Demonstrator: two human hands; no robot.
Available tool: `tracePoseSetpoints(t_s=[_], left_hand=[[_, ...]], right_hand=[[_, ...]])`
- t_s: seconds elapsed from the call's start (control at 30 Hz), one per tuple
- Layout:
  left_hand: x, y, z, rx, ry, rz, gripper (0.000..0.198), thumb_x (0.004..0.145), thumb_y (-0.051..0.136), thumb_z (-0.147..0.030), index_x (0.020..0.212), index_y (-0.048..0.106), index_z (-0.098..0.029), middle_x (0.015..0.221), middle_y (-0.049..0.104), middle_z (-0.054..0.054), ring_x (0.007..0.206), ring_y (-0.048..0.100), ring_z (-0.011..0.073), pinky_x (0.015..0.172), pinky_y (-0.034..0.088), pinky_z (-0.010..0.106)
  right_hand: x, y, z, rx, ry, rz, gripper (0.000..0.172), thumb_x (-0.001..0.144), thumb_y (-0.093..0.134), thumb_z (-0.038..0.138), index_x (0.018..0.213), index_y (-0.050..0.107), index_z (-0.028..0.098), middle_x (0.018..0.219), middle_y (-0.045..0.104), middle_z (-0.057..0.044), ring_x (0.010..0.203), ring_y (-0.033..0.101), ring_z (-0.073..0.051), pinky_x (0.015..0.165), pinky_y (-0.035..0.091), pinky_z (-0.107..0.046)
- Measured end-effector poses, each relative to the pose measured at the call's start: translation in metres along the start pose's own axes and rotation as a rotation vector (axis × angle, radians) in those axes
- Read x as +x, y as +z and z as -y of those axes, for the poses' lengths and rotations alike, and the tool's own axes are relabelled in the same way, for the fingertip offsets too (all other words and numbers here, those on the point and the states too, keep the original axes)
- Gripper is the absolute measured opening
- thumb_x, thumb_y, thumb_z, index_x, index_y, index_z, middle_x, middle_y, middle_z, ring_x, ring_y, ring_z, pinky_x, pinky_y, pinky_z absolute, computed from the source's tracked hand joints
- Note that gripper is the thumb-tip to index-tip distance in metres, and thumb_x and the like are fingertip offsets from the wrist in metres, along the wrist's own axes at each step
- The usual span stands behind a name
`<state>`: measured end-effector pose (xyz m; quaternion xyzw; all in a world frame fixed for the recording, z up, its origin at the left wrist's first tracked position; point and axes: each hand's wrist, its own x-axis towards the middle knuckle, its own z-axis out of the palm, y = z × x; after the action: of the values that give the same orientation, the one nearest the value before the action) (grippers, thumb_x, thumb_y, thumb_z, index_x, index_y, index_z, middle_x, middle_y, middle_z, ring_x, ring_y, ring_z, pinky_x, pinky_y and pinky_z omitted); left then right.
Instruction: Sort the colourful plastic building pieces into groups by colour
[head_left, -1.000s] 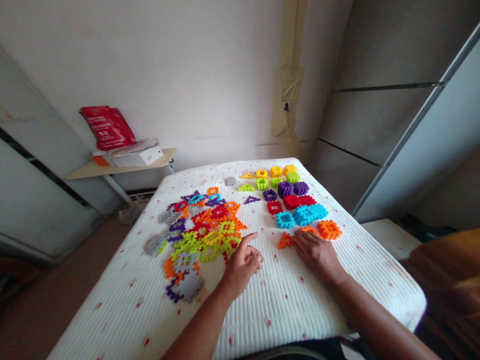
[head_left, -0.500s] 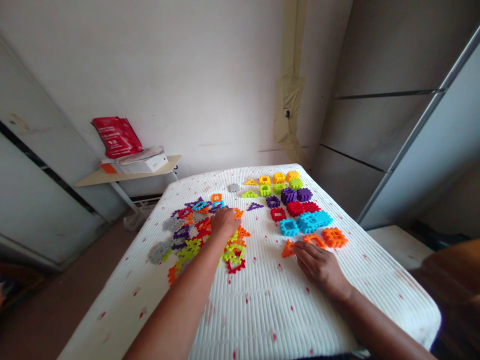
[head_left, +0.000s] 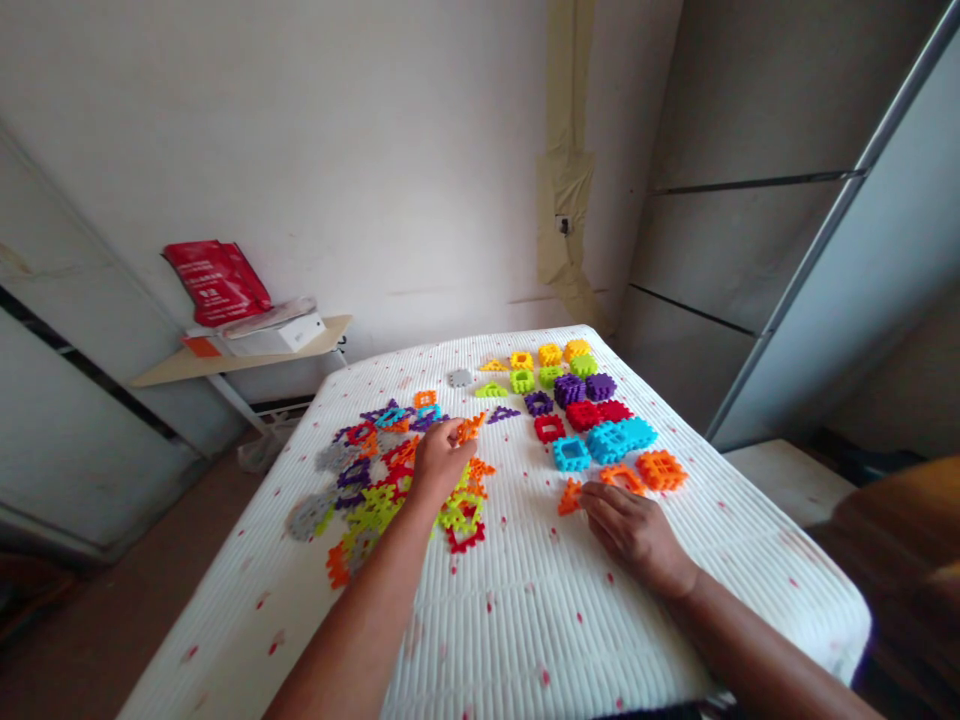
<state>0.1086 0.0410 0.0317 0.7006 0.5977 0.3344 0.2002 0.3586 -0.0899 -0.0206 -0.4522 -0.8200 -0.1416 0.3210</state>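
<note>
You hold 1 tilted orange toothed piece (head_left: 471, 428) in your left hand (head_left: 442, 458), midway between the table (head_left: 510, 620)'s side edges; 1 partly hidden orange piece (head_left: 570, 497) touches your right hand (head_left: 637, 532), nearer the right edge.

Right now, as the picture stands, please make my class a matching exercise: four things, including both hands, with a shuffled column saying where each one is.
Things
1. left hand
2. right hand
3. red packet
4. blue pieces

Places
A. at a small orange piece
B. between the red pieces and the orange stack
C. over the mixed pile
D. near the wall, by a white box

Pairs: 1-C, 2-A, 3-D, 4-B
</note>
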Motion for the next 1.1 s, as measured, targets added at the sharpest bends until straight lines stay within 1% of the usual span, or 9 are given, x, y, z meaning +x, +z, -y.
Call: tracePoseSetpoints(t_s=[0.07, 0.13, 0.2, 0.3, 0.57, 0.7, 0.83, 0.93, 1.1], left_hand=[[-0.014, -0.001, 0.000, -0.232, -0.006, 0.028, 0.038, 0.073, 0.053, -0.027, 0.108, 0.060, -0.016, 0.090, 0.067, 0.003, 0.084, 0.062, 0.0183, 0.075, 0.047, 0.028], [-0.029, 0.001, 0.001, -0.633, -0.059, 0.037, 0.037, 0.070, 0.058, -0.027, 0.106, 0.060, -0.016, 0.091, 0.068, 0.003, 0.081, 0.062, 0.0163, 0.073, 0.046, 0.026], [-0.043, 0.004, 0.004, -0.909, -0.123, 0.033, 0.036, 0.067, 0.063, -0.025, 0.102, 0.060, -0.017, 0.089, 0.068, 0.002, 0.078, 0.062, 0.0146, 0.072, 0.046, 0.025], [-0.059, 0.010, 0.006, -1.065, -0.147, 0.054, 0.035, 0.066, 0.067, -0.023, 0.100, 0.058, -0.019, 0.087, 0.068, 0.001, 0.080, 0.063, 0.0139, 0.075, 0.046, 0.025], [-0.084, 0.027, -0.003, -1.023, -0.168, 0.130, 0.027, 0.062, 0.068, -0.016, 0.086, 0.056, -0.018, 0.092, 0.069, 0.003, 0.084, 0.064, 0.0173, 0.077, 0.047, 0.027], [-0.093, 0.039, -0.007, -0.947, -0.183, 0.176, 0.029, 0.070, 0.066, -0.024, 0.098, 0.059, -0.018, 0.098, 0.068, 0.006, 0.086, 0.063, 0.0176, 0.080, 0.045, 0.028], [-0.104, 0.046, -0.010, -0.929, -0.107, 0.257, 0.032, 0.084, 0.052, -0.035, 0.111, 0.058, -0.019, 0.116, 0.062, 0.009, 0.104, 0.058, 0.0213, 0.092, 0.041, 0.033], [-0.110, 0.048, -0.013, -0.864, -0.056, 0.291, 0.032, 0.087, 0.048, -0.035, 0.114, 0.057, -0.021, 0.123, 0.058, 0.008, 0.115, 0.050, 0.0227, 0.098, 0.035, 0.034], [-0.117, 0.049, -0.017, -0.811, -0.037, 0.334, 0.031, 0.088, 0.045, -0.036, 0.115, 0.053, -0.022, 0.125, 0.055, 0.008, 0.116, 0.049, 0.0231, 0.099, 0.035, 0.036]], right_hand=[[0.001, 0.000, 0.001, 0.000, -0.005, -0.006, 0.024, 0.089, 0.037, 0.010, 0.094, 0.059, 0.016, 0.097, 0.067, -0.010, 0.083, 0.064, -0.016, 0.069, 0.053, -0.026], [0.001, 0.000, 0.001, 0.003, -0.009, -0.005, 0.023, 0.089, 0.037, 0.010, 0.094, 0.059, 0.016, 0.096, 0.067, -0.010, 0.083, 0.064, -0.016, 0.069, 0.053, -0.026], [0.001, 0.000, 0.001, 0.010, -0.012, -0.001, 0.023, 0.089, 0.037, 0.010, 0.094, 0.059, 0.016, 0.097, 0.066, -0.010, 0.084, 0.064, -0.017, 0.069, 0.053, -0.026], [0.001, 0.002, 0.003, 0.027, -0.005, -0.023, 0.021, 0.089, 0.038, 0.010, 0.094, 0.058, 0.016, 0.097, 0.066, -0.010, 0.084, 0.064, -0.017, 0.069, 0.054, -0.026], [0.012, 0.000, 0.017, 0.194, 0.052, -0.125, 0.016, 0.089, 0.046, 0.015, 0.100, 0.057, 0.018, 0.091, 0.066, -0.009, 0.081, 0.064, -0.015, 0.071, 0.054, -0.025], [0.013, 0.006, 0.023, 0.218, 0.039, -0.107, 0.015, 0.089, 0.048, 0.018, 0.101, 0.057, 0.018, 0.094, 0.066, -0.010, 0.086, 0.064, -0.016, 0.074, 0.054, -0.027], [0.011, 0.012, 0.026, 0.209, 0.022, -0.066, 0.017, 0.089, 0.049, 0.019, 0.105, 0.057, 0.017, 0.100, 0.065, -0.010, 0.092, 0.063, -0.017, 0.077, 0.054, -0.029], [0.011, 0.013, 0.027, 0.200, 0.033, -0.043, 0.018, 0.090, 0.048, 0.020, 0.104, 0.057, 0.017, 0.100, 0.065, -0.010, 0.091, 0.063, -0.017, 0.075, 0.054, -0.028], [0.014, 0.012, 0.027, 0.196, 0.035, -0.012, 0.017, 0.091, 0.045, 0.019, 0.102, 0.058, 0.017, 0.097, 0.066, -0.009, 0.084, 0.063, -0.017, 0.070, 0.053, -0.027]])
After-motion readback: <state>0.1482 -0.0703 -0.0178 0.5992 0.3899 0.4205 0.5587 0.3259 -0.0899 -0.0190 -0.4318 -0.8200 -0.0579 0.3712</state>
